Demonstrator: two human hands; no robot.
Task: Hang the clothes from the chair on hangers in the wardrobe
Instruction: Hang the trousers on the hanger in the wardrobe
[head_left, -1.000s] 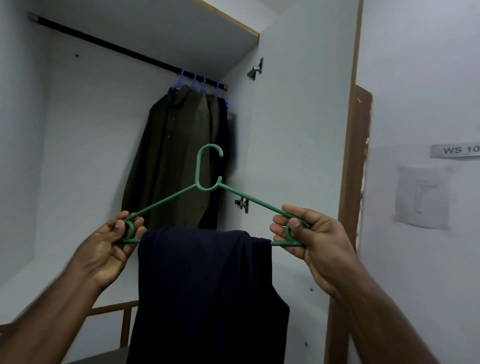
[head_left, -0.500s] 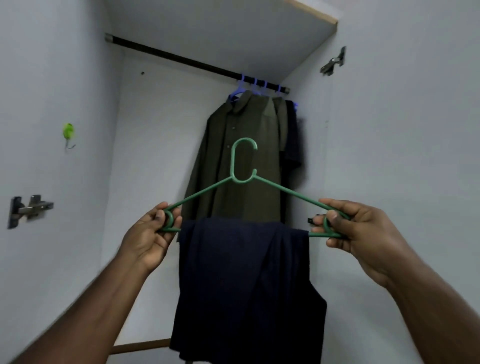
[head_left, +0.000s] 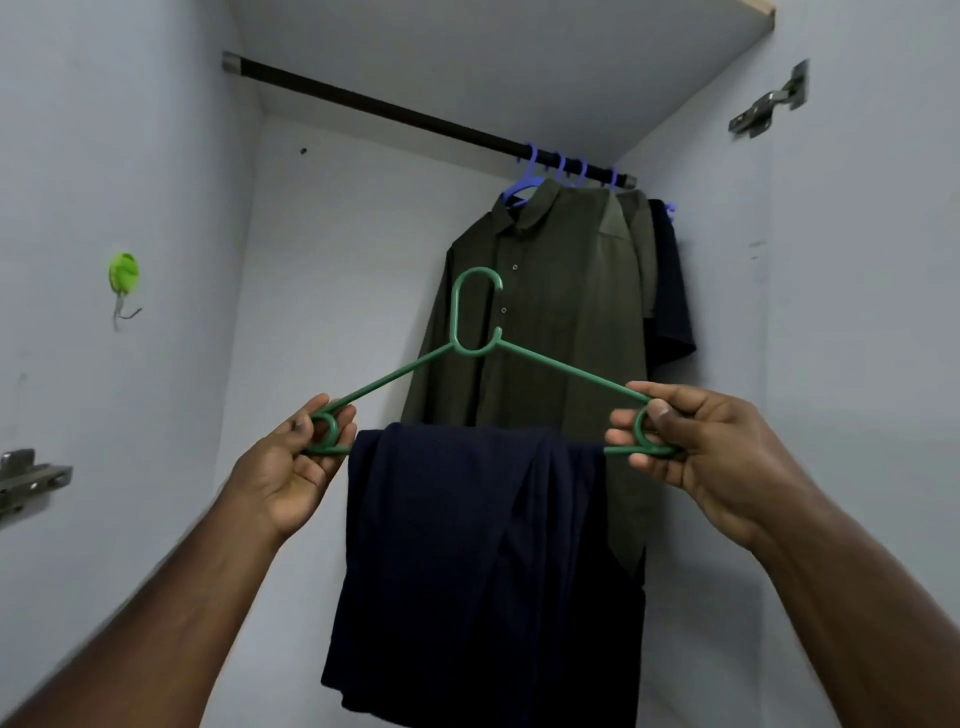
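As dark trousers (head_left: 483, 561) drape it, both hands grip the green hanger (head_left: 475, 332)

Trousers (head_left: 483, 571) over hanger (head_left: 478, 332), before shirts (head_left: 545, 332) on rail (head_left: 395, 111).

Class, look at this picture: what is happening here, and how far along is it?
A person holds a green hanger by its two ends, the left hand pinching one loop and the right hand the other. A dark navy garment is draped over its bottom bar. The hanger is not yet on the wardrobe rail, where olive shirts already hang on blue hangers at the right end.
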